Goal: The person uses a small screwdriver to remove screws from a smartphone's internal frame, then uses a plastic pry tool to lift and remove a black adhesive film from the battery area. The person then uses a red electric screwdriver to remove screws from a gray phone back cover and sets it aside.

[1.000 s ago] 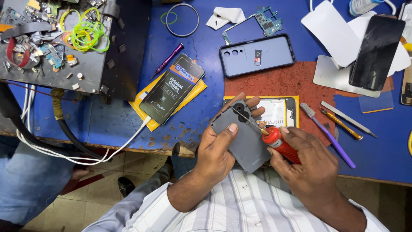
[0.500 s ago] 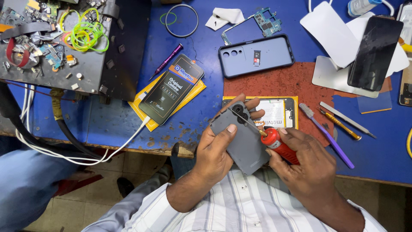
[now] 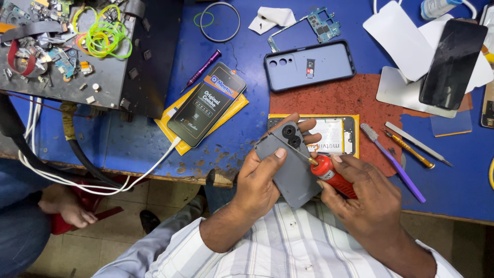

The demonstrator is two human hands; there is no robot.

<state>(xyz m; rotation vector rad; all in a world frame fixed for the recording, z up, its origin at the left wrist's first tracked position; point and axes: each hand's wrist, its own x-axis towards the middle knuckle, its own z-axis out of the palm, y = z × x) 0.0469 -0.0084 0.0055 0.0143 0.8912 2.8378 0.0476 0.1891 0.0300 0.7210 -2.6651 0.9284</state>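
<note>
A worn blue workbench above a tiled floor

The blue table top (image 3: 128, 139) is scuffed, its paint chipped to brown along the near edge, with a rust-red mat (image 3: 355, 100) laid on its middle. A dark grey tray (image 3: 110, 77) stands at the far left corner. Below the edge, a pale tiled floor (image 3: 128, 206) shows, with white cables (image 3: 67, 177) and a thick black hose (image 3: 85, 162) hanging over it. Light is even and bright, with soft shadows.
</note>
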